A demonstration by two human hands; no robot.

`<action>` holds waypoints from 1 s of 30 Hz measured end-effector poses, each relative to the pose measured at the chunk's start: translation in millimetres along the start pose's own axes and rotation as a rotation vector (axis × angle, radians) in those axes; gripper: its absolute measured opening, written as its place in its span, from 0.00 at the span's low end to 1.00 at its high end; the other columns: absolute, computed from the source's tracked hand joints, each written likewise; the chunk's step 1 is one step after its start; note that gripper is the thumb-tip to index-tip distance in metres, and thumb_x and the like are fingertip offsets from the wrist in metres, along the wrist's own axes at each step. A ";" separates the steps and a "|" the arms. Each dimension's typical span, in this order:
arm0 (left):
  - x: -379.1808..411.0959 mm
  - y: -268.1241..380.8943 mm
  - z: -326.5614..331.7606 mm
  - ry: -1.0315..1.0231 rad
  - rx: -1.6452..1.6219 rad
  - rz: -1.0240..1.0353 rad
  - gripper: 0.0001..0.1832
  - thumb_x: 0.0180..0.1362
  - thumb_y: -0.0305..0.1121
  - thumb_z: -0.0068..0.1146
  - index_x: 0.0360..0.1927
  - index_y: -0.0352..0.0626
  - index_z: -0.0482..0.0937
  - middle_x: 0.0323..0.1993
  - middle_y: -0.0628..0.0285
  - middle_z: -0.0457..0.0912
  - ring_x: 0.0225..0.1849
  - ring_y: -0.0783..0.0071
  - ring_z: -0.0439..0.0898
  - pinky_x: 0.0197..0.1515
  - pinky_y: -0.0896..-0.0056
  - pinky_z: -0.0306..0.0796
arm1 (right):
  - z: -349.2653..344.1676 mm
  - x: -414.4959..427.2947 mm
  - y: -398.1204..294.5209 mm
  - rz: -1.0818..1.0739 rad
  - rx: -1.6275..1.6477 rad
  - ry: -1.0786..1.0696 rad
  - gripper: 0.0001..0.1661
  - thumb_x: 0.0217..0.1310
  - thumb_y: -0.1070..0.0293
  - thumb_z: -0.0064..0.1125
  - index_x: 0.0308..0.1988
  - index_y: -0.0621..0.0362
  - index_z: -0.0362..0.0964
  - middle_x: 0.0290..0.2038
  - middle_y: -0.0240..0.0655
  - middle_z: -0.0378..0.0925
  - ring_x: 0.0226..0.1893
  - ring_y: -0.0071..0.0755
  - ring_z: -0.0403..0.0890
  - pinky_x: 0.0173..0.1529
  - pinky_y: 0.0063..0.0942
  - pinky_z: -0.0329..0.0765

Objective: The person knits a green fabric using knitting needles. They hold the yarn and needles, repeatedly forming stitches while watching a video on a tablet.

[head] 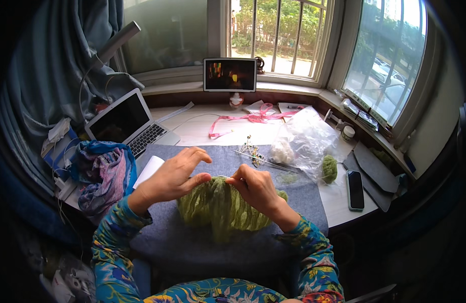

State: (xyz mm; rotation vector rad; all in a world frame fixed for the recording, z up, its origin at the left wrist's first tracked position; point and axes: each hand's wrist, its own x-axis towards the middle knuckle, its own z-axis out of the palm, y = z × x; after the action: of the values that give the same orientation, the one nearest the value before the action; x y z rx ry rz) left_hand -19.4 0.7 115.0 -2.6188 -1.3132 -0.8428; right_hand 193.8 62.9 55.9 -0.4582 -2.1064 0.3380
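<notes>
A light green openwork knitted piece (225,204) hangs over the near part of the blue-grey cloth, below both hands. My right hand (255,185) pinches a thin metal needle (222,176) at the knitting's top edge. To the left, my left hand (181,176) is raised at that edge with thumb and fingers apart; its lower fingers are partly hidden. Beyond the hands, long thin needles (267,163) lie on the cloth beside a cluster of small wire pins or stitch markers (255,153). A green yarn ball (329,169) rests on the right.
A laptop (147,132) and a bundled patterned scarf (108,170) are at left. A tablet (230,75) stands by the window. Farther in lies a pink tape measure (255,118). A clear plastic bag (308,136), a phone (355,189) and a grey case (373,170) are at right.
</notes>
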 end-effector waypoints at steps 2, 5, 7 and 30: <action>0.7 17.9 14.4 -0.029 -0.276 -0.157 0.16 0.60 0.40 0.51 0.44 0.38 0.70 0.38 0.50 0.78 0.37 0.53 0.79 0.40 0.61 0.73 | 0.7 -0.6 0.4 -0.013 -0.045 0.016 0.15 0.55 0.63 0.60 0.25 0.56 0.62 0.17 0.36 0.70 0.17 0.41 0.75 0.19 0.32 0.67; -1.5 30.3 24.7 -0.052 -0.447 -0.281 0.12 0.60 0.36 0.51 0.42 0.40 0.70 0.32 0.50 0.79 0.36 0.52 0.80 0.37 0.62 0.72 | 5.7 -1.2 -3.3 -0.044 -0.058 0.024 0.14 0.54 0.64 0.60 0.25 0.55 0.62 0.17 0.35 0.69 0.17 0.40 0.75 0.18 0.32 0.67; -1.9 28.2 30.2 -0.070 -0.497 -0.330 0.11 0.60 0.35 0.51 0.42 0.40 0.71 0.27 0.52 0.80 0.34 0.52 0.80 0.35 0.62 0.71 | 6.7 -2.6 -4.1 -0.051 -0.050 0.019 0.14 0.53 0.65 0.60 0.25 0.55 0.63 0.17 0.35 0.69 0.17 0.40 0.75 0.18 0.32 0.67; -10.0 1.7 25.4 -0.009 -1.156 -0.467 0.05 0.56 0.26 0.58 0.34 0.35 0.77 0.29 0.66 0.80 0.31 0.87 0.75 0.34 0.85 0.69 | -18.3 7.8 -13.9 0.403 0.870 -0.408 0.17 0.60 0.66 0.55 0.46 0.62 0.68 0.42 0.39 0.75 0.42 0.30 0.77 0.46 0.26 0.73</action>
State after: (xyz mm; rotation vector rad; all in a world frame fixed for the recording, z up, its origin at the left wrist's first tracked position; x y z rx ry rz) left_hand -11.8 0.5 88.7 -3.0011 -1.8509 -2.2143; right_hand 202.6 55.1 77.1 -0.2884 -1.9786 1.6060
